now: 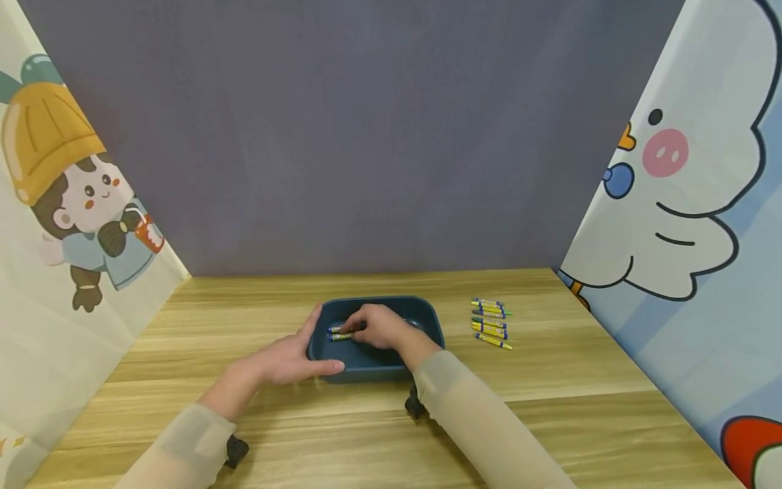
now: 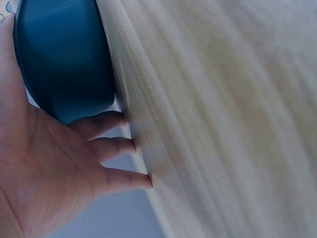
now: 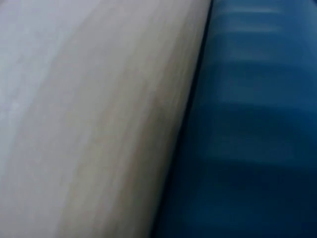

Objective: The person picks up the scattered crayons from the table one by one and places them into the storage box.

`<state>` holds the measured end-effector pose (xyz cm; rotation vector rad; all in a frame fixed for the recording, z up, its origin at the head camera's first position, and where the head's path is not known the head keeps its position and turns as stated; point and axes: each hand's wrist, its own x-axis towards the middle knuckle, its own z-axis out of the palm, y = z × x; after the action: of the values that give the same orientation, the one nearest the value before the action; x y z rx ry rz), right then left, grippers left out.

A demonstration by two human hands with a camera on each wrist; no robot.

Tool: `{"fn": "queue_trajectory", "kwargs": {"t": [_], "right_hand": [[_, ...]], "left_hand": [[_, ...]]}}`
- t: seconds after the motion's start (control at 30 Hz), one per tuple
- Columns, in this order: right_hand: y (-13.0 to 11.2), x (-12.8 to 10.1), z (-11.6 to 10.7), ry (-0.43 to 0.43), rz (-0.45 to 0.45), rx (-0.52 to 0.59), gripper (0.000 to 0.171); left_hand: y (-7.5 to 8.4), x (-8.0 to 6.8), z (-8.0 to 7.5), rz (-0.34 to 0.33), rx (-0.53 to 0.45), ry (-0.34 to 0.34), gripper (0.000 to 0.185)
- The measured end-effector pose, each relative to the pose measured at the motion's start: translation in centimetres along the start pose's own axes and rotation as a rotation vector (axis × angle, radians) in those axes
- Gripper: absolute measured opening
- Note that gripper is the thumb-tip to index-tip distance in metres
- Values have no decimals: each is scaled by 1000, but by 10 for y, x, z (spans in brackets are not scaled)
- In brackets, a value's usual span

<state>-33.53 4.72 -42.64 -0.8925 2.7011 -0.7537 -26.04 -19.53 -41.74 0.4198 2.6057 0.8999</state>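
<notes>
Step in hand, by my judgement: placing crayons in the bin (image 1: pixel 427 319). Right hand (image 1: pixel 381 327) is inside it, fingers curled on a crayon (image 1: pixel 339 333). Left hand (image 1: pixel 293 360) steadies the near-left wall, fingers straight. Next move calls for release, then reaching right to the loose crayons (image 1: pixel 491 322) on the table (image 1: pixel 550 380). Nothing obstructs.
</notes>
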Motion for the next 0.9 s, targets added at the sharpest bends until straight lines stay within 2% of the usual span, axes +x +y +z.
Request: {"fn": "queue_trajectory", "kwargs": {"t": [0.27,0.5,0.9], "right_hand": [[2,1,3,6,22,-42,31],[1,1,4,27,-10,-88,30],[-1,0,2,34,-4,-72,29]], "left_hand": [[-1,1,0,13,-15,-3,133],[-1,0,0,14,-9,0,132],[-2,1,1,5,6,8,133]]}}
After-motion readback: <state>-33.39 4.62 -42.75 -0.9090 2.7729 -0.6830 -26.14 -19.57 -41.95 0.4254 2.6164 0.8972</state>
